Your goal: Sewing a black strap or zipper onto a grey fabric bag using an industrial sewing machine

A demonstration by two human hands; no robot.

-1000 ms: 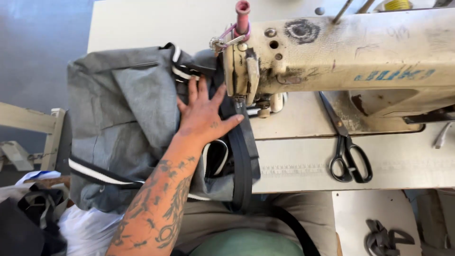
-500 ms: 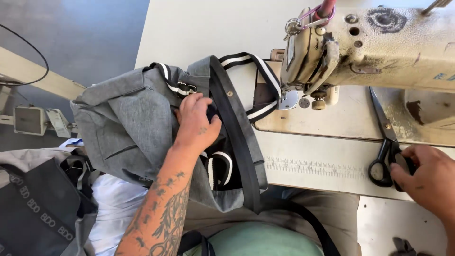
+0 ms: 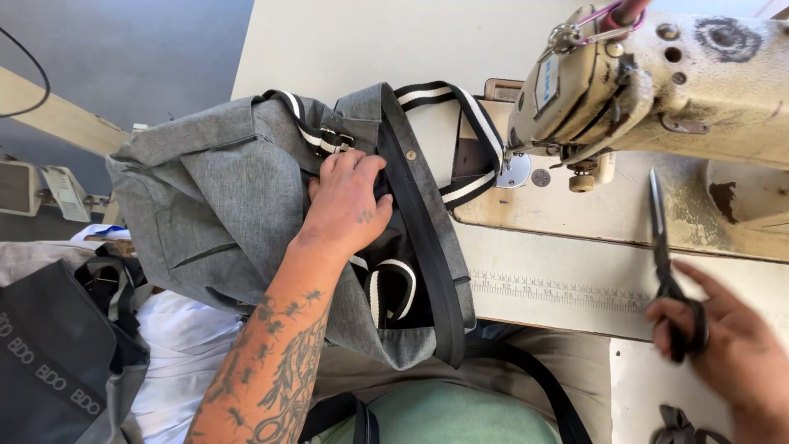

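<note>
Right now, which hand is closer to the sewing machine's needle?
Left. The left hand rests on the grey bag beside the needle; the right hand holds scissors farther off.

Left hand [image 3: 345, 205]: palm down, fingers curled on the grey bag [image 3: 214, 197], right at its black rim.
Strap [image 3: 460, 115]: black-and-white loop, just past the left fingertips.
Right hand [image 3: 731, 345]: gripping black scissors [image 3: 670, 271], blades pointing away.
Sewing machine [image 3: 657, 74]: beyond both hands, head beside the strap.
</note>
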